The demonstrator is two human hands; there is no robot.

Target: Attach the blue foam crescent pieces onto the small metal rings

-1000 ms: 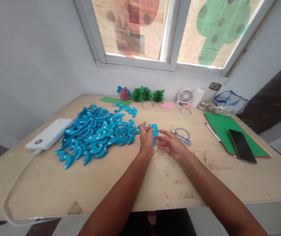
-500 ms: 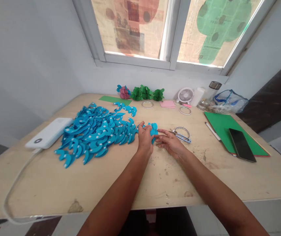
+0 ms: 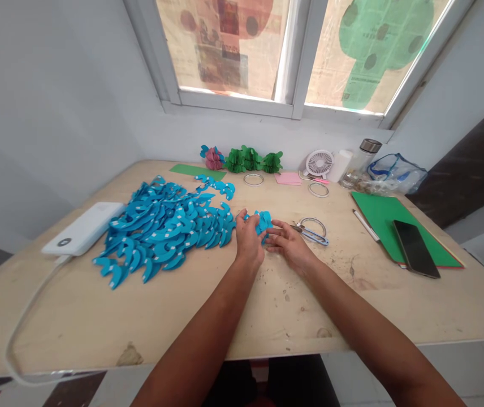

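Between my two hands a small stack of blue paper cutouts (image 3: 264, 219) is held just above the table. My left hand (image 3: 249, 240) grips it from the left, with fingers curled around it and partly hidden. From the right, the fingertips of my right hand (image 3: 288, 244) close on the stack's near right edge. Left of my hands spreads a large pile of curved blue paper pieces (image 3: 169, 226) dotted with white squares. Several similar pieces (image 3: 215, 186) lie apart behind it. Scissors (image 3: 313, 236) rest right of my right hand, against a ring-shaped tape roll (image 3: 312, 226).
A white power bank (image 3: 84, 229) with a cable lies left. Green paper ornaments (image 3: 250, 160), pink paper (image 3: 288, 178), a small fan (image 3: 319, 163) and a bottle (image 3: 358, 164) line the back. A phone (image 3: 415, 249) lies on green sheets (image 3: 386, 215), beside a pen (image 3: 366, 225).
My hands stay around the blue stack, with only slight finger shifts; the right fingers sit a little closer in. The view has tilted very slightly.
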